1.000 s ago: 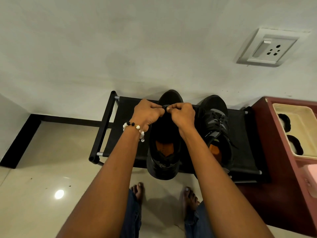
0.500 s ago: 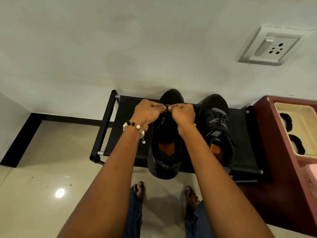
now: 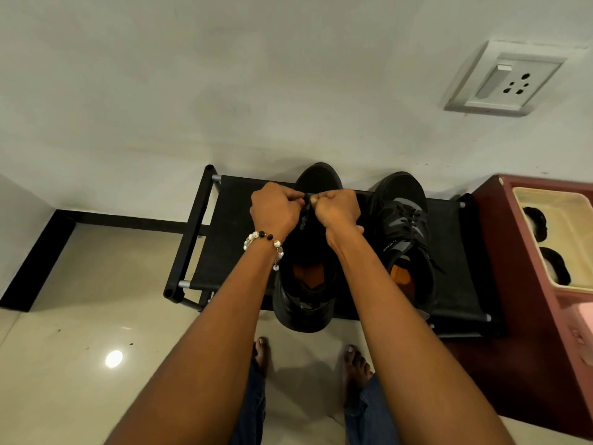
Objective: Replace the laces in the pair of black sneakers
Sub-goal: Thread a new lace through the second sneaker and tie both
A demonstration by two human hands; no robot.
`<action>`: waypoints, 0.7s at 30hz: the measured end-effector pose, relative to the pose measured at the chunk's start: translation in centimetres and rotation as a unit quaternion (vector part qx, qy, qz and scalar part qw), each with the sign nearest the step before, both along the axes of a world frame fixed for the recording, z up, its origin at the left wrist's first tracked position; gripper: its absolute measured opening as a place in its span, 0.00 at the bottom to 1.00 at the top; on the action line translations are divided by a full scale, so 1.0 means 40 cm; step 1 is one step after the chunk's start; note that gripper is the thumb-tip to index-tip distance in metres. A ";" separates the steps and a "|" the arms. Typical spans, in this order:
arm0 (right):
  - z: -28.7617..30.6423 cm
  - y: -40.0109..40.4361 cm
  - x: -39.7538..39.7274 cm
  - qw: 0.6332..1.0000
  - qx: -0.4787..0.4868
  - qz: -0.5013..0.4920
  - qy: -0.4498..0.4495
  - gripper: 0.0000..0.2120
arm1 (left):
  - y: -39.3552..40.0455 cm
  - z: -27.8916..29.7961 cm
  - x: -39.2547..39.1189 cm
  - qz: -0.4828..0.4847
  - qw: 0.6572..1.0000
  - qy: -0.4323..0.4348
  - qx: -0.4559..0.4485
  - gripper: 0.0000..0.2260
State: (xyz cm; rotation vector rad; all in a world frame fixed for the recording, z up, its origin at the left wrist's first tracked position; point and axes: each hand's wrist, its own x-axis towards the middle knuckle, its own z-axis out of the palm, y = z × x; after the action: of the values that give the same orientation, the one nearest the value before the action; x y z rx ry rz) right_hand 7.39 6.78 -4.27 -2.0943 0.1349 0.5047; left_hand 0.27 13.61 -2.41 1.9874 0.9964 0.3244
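On the black shoe rack [image 3: 231, 220], the left hand [image 3: 276, 210] and right hand [image 3: 337, 208] pinch a black lace [image 3: 306, 200] between curled fingers, over the near sneaker [image 3: 305, 284]. The laced sneaker [image 3: 404, 226] stands just right of it.
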 end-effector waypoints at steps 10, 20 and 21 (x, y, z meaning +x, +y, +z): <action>0.001 0.000 0.012 0.994 -0.076 0.074 -0.011 0.10 | 0.002 -0.004 -0.004 -0.013 0.999 -0.005 0.050 0.07; 0.008 -0.011 -0.002 0.978 -0.125 0.150 -0.071 0.12 | -0.007 -0.007 -0.002 -0.024 0.993 -0.005 0.112 0.07; 0.005 -0.010 -0.003 0.975 -0.130 0.160 -0.088 0.11 | -0.006 -0.008 -0.002 -0.023 0.993 -0.004 0.112 0.07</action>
State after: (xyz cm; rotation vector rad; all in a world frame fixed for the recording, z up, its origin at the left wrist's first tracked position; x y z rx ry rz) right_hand 7.28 6.39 -4.08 -2.4221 -0.2579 0.5088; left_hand 0.21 13.35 -2.72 2.2048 0.9413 0.4344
